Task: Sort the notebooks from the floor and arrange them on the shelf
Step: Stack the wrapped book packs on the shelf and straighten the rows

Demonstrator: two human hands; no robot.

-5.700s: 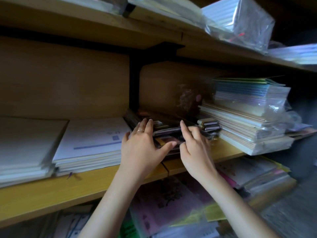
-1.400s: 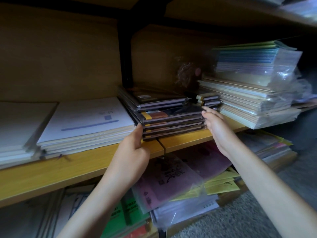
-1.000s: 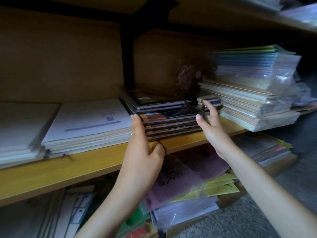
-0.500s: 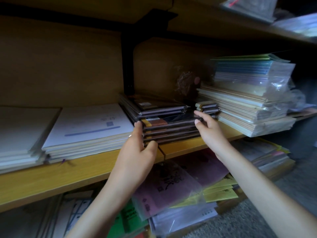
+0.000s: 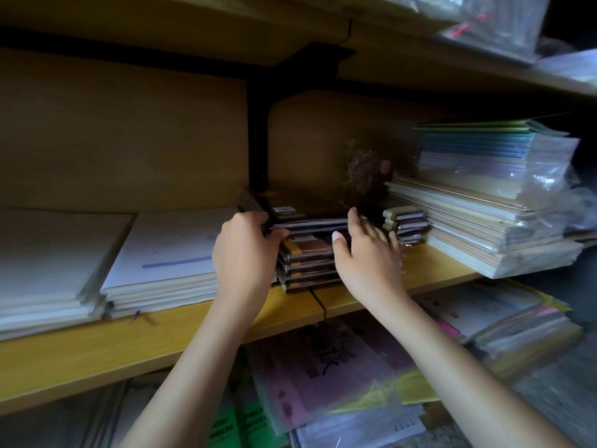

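- The left hand (image 5: 245, 253) curls round the left edge of the dark notebooks (image 5: 307, 263), stacked on the yellow shelf (image 5: 161, 331).
- The right hand (image 5: 365, 257), fingers loosely spread, touches their right side.
- Best to press both sides evenly, squaring the edges without tipping the top books off.

Yellow wooden shelf (image 5: 80, 357) runs under your left hand (image 5: 242, 253) and right hand (image 5: 365, 257). Brown back panel (image 5: 129, 140) behind them, black upright post (image 5: 258, 150) above your left hand. Upper board (image 5: 161, 21) overhead. Grey floor (image 5: 562, 396) low, right of your right hand. Dim light.
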